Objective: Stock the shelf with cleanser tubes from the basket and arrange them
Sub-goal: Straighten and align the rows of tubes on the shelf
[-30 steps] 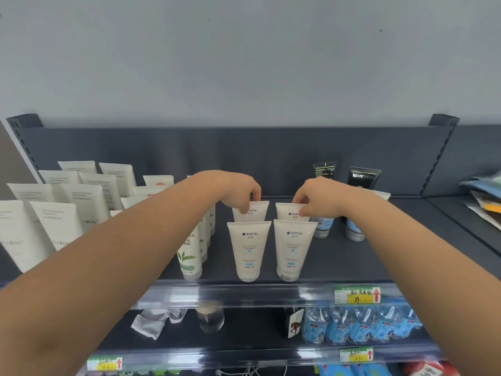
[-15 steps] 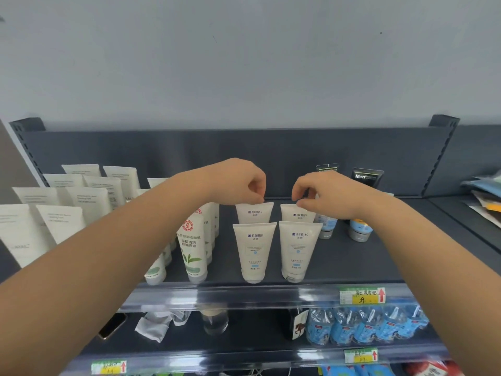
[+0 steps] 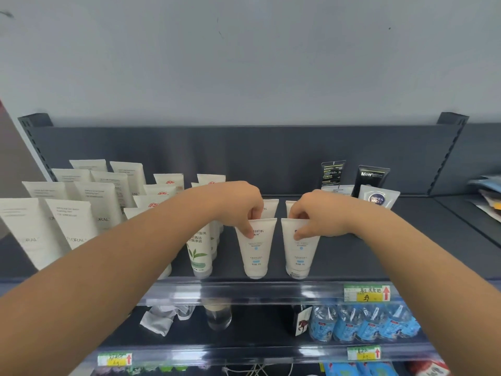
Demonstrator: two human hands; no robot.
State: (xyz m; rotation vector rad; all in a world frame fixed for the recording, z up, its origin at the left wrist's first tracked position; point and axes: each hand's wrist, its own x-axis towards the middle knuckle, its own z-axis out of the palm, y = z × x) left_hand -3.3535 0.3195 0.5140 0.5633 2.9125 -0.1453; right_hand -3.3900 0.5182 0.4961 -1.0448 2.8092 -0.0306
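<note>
Two cleanser tubes in the back row are mostly hidden: only the top edge of the far left tube [image 3: 271,208] and a corner of the far right tube [image 3: 289,205] show past the knuckles. The left forearm cuts across the red-marked tubes [image 3: 162,189] and part of the green-leaf tube [image 3: 199,253]. The small print on all the tubes is too fine to read.

The near left tube [image 3: 256,252] and near right tube [image 3: 300,255] stand upright on their caps at the front edge of the shelf [image 3: 352,256], side by side with a narrow gap between them. Both are white, flat and wide at the top, narrowing towards the cap, with blue lettering and a small blue dot.

The left hand [image 3: 244,210] pinches the top of the near left tube, thumb on the front face and fingers curled behind. The right hand [image 3: 311,215] grips the near right tube the same way, its thumb covering part of the brand name.

Tall cream tubes [image 3: 78,226] fill the left of the shelf. Two black tubes [image 3: 372,176] stand far right.
</note>
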